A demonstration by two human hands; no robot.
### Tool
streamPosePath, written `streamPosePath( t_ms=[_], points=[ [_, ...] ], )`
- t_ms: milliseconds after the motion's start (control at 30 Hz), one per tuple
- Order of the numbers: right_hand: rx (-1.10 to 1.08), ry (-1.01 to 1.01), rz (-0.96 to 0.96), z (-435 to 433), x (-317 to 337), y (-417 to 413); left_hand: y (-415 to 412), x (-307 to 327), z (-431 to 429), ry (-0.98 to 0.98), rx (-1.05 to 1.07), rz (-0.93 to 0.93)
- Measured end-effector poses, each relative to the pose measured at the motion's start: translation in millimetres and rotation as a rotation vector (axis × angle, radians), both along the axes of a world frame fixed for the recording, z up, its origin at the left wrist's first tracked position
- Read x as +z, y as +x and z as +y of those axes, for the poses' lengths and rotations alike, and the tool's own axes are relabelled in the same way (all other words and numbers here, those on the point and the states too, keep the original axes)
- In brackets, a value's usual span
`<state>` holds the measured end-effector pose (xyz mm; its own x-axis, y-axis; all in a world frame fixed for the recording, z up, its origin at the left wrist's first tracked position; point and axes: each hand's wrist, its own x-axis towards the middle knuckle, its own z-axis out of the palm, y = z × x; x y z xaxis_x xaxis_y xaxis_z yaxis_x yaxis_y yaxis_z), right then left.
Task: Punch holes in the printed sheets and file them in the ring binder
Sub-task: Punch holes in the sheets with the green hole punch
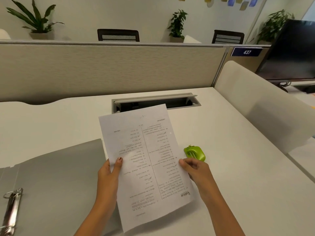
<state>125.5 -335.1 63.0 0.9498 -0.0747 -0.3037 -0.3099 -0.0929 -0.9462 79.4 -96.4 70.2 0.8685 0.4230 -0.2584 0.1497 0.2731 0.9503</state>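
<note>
Sheets (146,166) upside down, left hand (109,172), right hand (194,169) pinching edges

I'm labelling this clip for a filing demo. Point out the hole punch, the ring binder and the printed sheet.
hole punch (196,153): head view, on its green body.
ring binder (59,176): head view, on its open grey cover.
printed sheet (146,159): head view, mid-page on the print.

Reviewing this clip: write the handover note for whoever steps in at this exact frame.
Left grip: pinches the left edge of the printed sheet, thumb on top.
Right grip: holds the sheet's right edge.
Hole punch: green, on the desk just beyond the right grip, not held.
Ring binder: lies open at left; its rings carry no paper.
Done: sheet in hand.
Left: punch it and file it on the rings; no holes visible in it.
</note>
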Motion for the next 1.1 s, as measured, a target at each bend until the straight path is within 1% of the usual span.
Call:
streamPosePath(
  t_ms=[67, 133, 200, 233, 267, 333, 367, 433, 467, 533, 633, 667, 700, 767, 833, 900, 967, 1033, 1100],
  points=[
    [-0.048, -0.119, -0.088, 1.1, 7.4, 1.6, 0.5, -0.5, 1.1, -0.012, -0.038, -0.010],
    [-0.075, -0.294, -0.223, 3.3, 23.6, 1.5, 2.5, -1.2, 4.3, -0.007, -0.076, 0.002],
    [-0.081, -0.394, -0.376, 6.7, 44.1, -0.5, 5.7, -2.0, 7.2, 0.014, -0.100, 0.008],
    [-0.083, -0.430, -0.457, 8.8, 53.7, -1.6, 7.7, -1.3, 7.5, 0.048, -0.092, 0.007],
    [-0.086, -0.484, -0.545, 10.7, 61.0, -1.5, 10.1, 1.1, 7.0, 0.124, -0.062, 0.014],
    [-0.082, -0.632, -0.717, 13.3, 72.4, 1.0, 14.5, 15.2, 3.4, 0.367, 0.060, 0.032],
    [-0.074, -0.711, -0.790, 14.3, 78.0, 2.9, 16.2, 26.5, 1.0, 0.499, 0.123, -0.026],
    [-0.055, -0.858, -0.922, 16.7, 88.6, 5.8, 21.6, 49.4, -1.7, 0.772, 0.157, -0.289],
    [-0.041, -0.932, -0.992, 19.2, 94.9, 6.6, 24.5, 59.1, -2.5, 0.914, 0.137, -0.410],
    [-0.008, -1.082, -1.117, 24.8, 104.9, 9.3, 31.6, 78.8, -5.6, 1.203, 0.081, -0.548],
    [0.091, -1.211, -1.215, 33.2, 114.5, 15.9, 44.1, 101.2, -16.4, 1.585, -0.046, -0.634],
    [0.116, -1.230, -1.244, 35.7, 115.8, 18.1, 48.4, 104.3, -19.7, 1.680, -0.088, -0.647],
    [0.130, -1.246, -1.270, 38.3, 117.0, 19.3, 53.0, 105.4, -21.5, 1.735, -0.133, -0.663],
    [0.155, -1.270, -1.313, 42.4, 120.3, 19.8, 58.7, 105.5, -22.8, 1.734, -0.219, -0.691],
    [0.179, -1.274, -1.338, 41.9, 123.3, 21.4, 59.3, 105.4, -19.2, 1.666, -0.257, -0.726],
    [0.190, -1.274, -1.332, 37.4, 126.1, 22.2, 56.7, 107.3, -14.0, 1.616, -0.294, -0.699],
    [0.136, -1.249, -1.328, 31.0, 127.6, 21.3, 53.3, 109.0, -7.4, 1.589, -0.292, -0.653],
    [-0.020, -1.116, -1.283, 24.3, 126.0, 18.5, 52.0, 110.3, 3.0, 1.544, -0.236, -0.607],
    [-0.191, -0.919, -1.165, 16.6, 118.3, 18.2, 53.0, 114.6, 15.5, 1.410, -0.190, -0.516]
  ],
)
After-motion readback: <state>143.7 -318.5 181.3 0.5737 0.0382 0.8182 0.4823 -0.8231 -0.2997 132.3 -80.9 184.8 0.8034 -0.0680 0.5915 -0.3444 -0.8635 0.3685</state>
